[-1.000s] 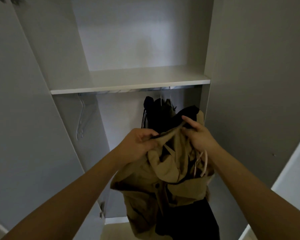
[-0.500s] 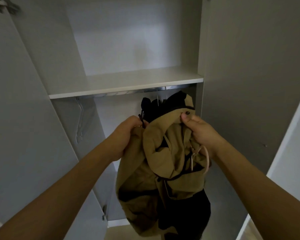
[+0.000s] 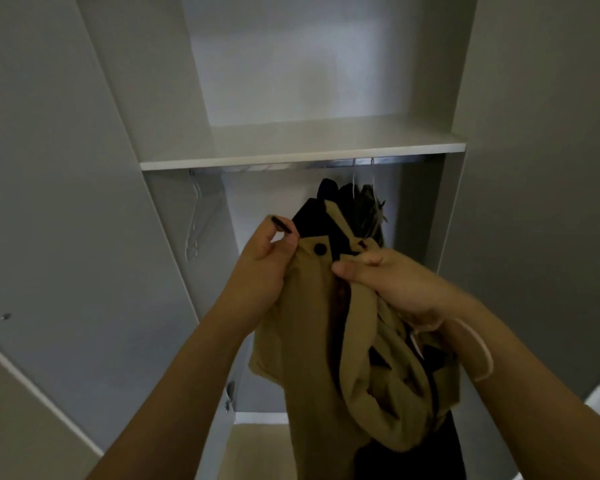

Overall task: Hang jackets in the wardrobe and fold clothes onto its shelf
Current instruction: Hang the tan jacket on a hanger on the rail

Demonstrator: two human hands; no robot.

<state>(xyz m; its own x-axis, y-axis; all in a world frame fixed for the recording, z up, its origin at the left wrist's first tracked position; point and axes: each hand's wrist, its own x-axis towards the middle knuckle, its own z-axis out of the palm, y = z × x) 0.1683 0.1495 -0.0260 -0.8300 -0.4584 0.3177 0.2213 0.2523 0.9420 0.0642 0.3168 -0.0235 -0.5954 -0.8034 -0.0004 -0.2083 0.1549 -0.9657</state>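
Two bare hands hold one tan, soft woven jacket with a black lining (image 3: 312, 327) up in front of an open white wardrobe (image 3: 520, 168) with smooth, matte panels. At the jacket's top edge the left hand (image 3: 260, 268) has its grip clamped on the bunched cloth, and a thin black strip, perhaps a loop or tab, sticks out above its fingers; what it is cannot be told. Just beside it, the right hand (image 3: 385, 282) has its grip clamped on the collar area, thumb pressed against the fabric. One round dark button (image 3: 320, 249) shows near the collar between the two hands. A pale cord loop (image 3: 478, 348) hangs by the right wrist; what it belongs to is unclear. The jacket droops in heavy folds below the hands, well under the flat white shelf (image 3: 302, 147). Beneath that shelf runs a shiny metal rail (image 3: 329, 164), from which dark garments (image 3: 357, 209) hang on thin hooks behind the jacket; their number is hard to count. One pale, thin hanger (image 3: 195, 220) hangs at the rail's left end, against the side wall. No writing or label can be read anywhere.
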